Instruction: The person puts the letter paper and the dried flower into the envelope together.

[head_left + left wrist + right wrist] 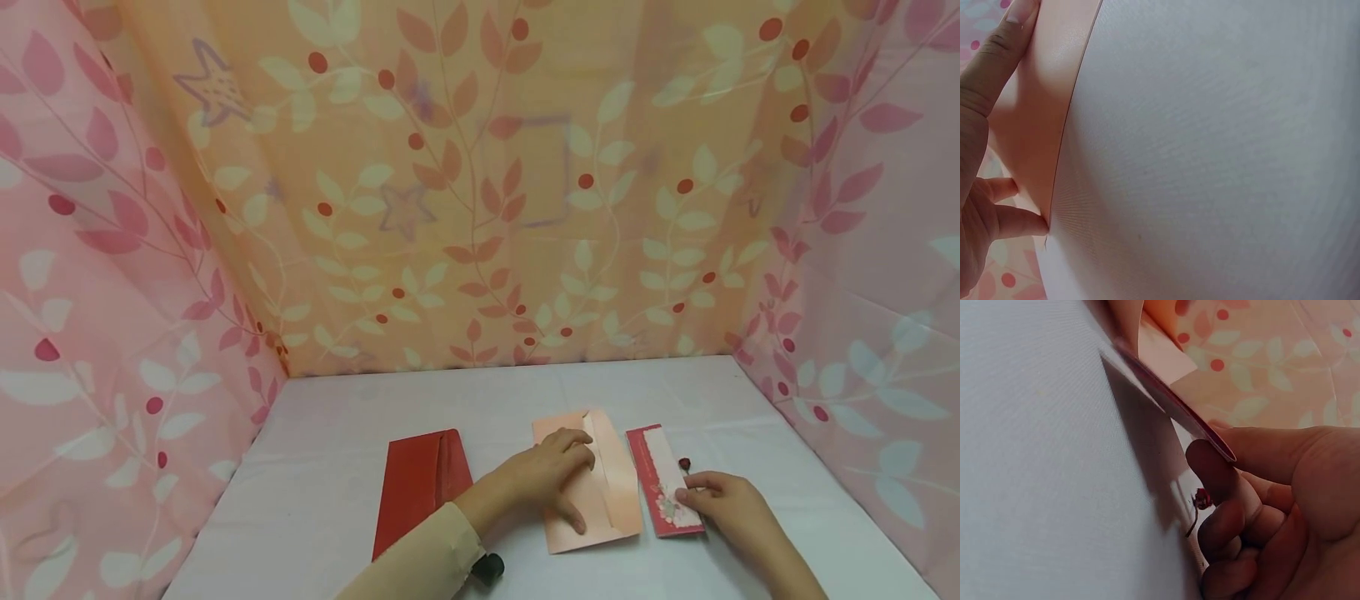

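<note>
Closest to the head camera, a beige sleeve [420,554] runs up to the left hand [543,475], which lies flat on the pink envelope [600,492]. Its fingers are spread and nearly straight, pressing the paper down rather than curling round it; the left wrist view shows fingertips [1019,222] at the envelope's edge against the white table [1210,156]. The envelope's flap looks folded open along its right side, so the pocket appears ready to take something, though I cannot tell whether anything is already inside.

The right hand [723,496] is just beside it, on the greeting card [667,492], a red-bordered strip with a white panel and a flower print. In the right wrist view the thumb and curled fingers [1216,469] pinch the card's near edge and tilt it up off the table, so this hand has hold of the card. A tiny red rosebud [1202,499] on a stem lies on the cloth by the fingers, touching nothing that I can make out.

Judging from this, the card is gripped but not yet inside the envelope; sliding it in and closing the flap seem to remain.

Further left, well apart from both hands, a red envelope [420,487] lies untouched. Leaf-printed curtains [480,183] wall the table on three sides.
</note>
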### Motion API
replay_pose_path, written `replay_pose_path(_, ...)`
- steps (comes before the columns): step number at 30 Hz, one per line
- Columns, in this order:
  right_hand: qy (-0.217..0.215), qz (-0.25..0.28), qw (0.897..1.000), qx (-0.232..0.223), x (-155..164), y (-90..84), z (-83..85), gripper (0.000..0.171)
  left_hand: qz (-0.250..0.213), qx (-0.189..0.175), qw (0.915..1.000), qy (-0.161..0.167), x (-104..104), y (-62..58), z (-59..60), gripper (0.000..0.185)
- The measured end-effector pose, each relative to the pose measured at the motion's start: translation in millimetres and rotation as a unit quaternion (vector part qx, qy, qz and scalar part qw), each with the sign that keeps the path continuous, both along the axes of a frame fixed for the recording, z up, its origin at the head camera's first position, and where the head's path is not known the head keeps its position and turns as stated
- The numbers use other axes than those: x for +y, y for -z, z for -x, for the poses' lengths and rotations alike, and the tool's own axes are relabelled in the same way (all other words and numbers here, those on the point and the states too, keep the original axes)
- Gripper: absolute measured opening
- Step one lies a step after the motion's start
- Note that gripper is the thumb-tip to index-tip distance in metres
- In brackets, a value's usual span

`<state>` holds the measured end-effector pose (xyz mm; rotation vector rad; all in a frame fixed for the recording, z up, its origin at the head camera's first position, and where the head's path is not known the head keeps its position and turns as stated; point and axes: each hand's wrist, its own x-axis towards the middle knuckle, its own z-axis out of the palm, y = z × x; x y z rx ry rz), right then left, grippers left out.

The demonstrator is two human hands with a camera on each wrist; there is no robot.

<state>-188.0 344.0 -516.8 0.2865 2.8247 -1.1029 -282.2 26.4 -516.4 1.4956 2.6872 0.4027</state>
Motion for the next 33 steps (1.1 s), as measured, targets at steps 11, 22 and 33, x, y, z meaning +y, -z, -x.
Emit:
replay_pose_path(11,0.03,0.056,0.998,0.014,-2,3.6,0.1,0.071,-0.005,-0.017,0.9998,-0.002,-7,0.4,-4.5,0.085)
replay_pose_path(22,0.062,0.054,0.994,0.072,-6,-7.7,-1.4,0.074,-0.005,0.007,0.9999,0.008,-3,-0.4,-5.6,0.086)
replay_pose_path(33,0.055,0.065,0.995,0.054,-27,-8.8,9.5,0.072,-0.003,0.015,0.9999,0.0,-3,-3.2,-3.8,0.086)
